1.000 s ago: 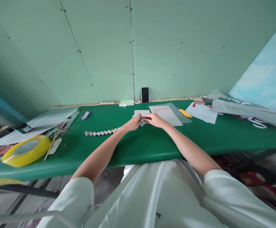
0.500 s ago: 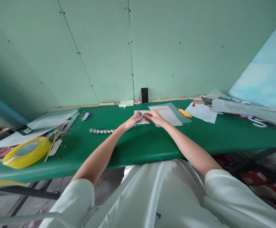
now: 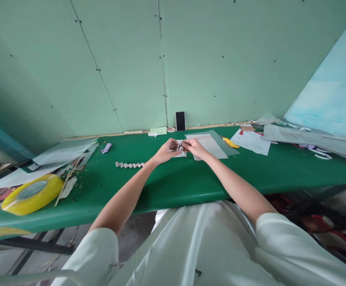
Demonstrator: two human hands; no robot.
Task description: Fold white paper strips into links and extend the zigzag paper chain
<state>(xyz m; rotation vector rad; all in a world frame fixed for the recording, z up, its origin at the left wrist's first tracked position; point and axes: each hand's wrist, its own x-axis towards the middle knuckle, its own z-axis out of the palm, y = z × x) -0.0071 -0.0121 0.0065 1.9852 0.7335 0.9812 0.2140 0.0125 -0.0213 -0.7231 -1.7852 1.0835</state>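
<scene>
Over the middle of the table, my left hand (image 3: 166,152) and my right hand (image 3: 195,147) meet with fingers closed on a small piece of greyish patterned paper (image 3: 179,147). The fingers cover much of it, so its folds are hard to make out. Just beneath lies a small white paper piece (image 3: 181,154), partly hidden by the hands. A zigzag chain of folded paper (image 3: 129,165) rests left of my left hand. To the right of my right hand are translucent and white sheets (image 3: 211,145).
A yellow cutter knife (image 3: 230,142) and loose papers (image 3: 252,142) lie right. A phone (image 3: 180,121) leans on the wall. On the left are a yellow tape roll (image 3: 52,186), thin sticks (image 3: 64,186), a small purple item (image 3: 106,147) and sheets (image 3: 62,151) on the green table (image 3: 173,186).
My left hand has turned and its fingers curl more around the patterned paper, which has lifted off the white piece below. The view has shifted slightly.
</scene>
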